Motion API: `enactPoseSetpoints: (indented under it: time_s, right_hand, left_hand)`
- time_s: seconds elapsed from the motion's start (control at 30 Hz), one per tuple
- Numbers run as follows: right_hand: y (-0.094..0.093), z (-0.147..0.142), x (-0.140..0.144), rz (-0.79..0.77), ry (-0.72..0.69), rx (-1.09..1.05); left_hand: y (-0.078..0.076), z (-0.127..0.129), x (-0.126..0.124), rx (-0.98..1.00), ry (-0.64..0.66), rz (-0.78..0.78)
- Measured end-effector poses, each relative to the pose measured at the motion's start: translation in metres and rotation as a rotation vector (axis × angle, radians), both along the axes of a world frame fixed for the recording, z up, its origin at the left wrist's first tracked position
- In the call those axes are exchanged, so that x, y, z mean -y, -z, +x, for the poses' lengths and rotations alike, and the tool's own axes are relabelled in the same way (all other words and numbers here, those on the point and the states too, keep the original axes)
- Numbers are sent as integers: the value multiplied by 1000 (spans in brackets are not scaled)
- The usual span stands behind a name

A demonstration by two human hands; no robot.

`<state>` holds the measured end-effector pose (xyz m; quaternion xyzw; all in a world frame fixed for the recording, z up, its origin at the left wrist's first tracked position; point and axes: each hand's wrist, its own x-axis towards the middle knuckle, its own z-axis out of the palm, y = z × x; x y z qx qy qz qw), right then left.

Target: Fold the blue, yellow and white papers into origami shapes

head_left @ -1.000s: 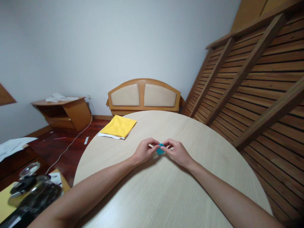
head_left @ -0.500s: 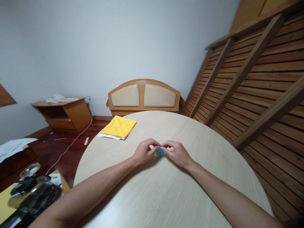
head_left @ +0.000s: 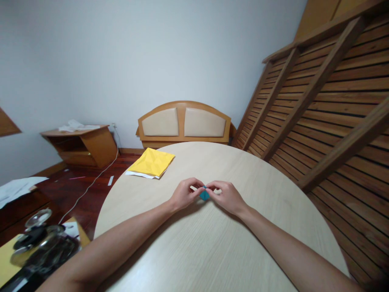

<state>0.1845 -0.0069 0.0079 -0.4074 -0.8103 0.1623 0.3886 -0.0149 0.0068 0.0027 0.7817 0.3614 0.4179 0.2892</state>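
A small folded piece of blue paper (head_left: pixel 204 196) is held just above the middle of the round table (head_left: pixel 231 255). My left hand (head_left: pixel 187 193) pinches its upper left side between thumb and fingers. On the upper right side, my right hand (head_left: pixel 223 194) pinches it the same way, with the two thumb tips almost meeting. A crease runs down the paper's visible face; its top and back are partly hidden by my fingers.
Yellow paper sheets (head_left: pixel 151 162) over white ones lie at the table's left far side. A wooden headboard (head_left: pixel 181 121) stands behind the table. Wooden slats (head_left: pixel 328 101) lean at the right. Lower left, a cluttered surface holds clear and black items (head_left: pixel 50 243).
Both hands stay in nearly the same place. The blue paper is tilted slightly, and a little more of its front shows below the fingers.
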Motion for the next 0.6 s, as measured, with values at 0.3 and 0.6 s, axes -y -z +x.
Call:
enactPoseSetpoints:
  time_s: [0.3, 0.6]
  right_hand:
    - [-3, 0, 3, 64, -11, -22]
    - [-1, -1, 3, 176, -3, 60]
  left_hand:
    - [1, 0, 2, 46, 10, 41]
    - [2, 3, 4, 56, 16, 106]
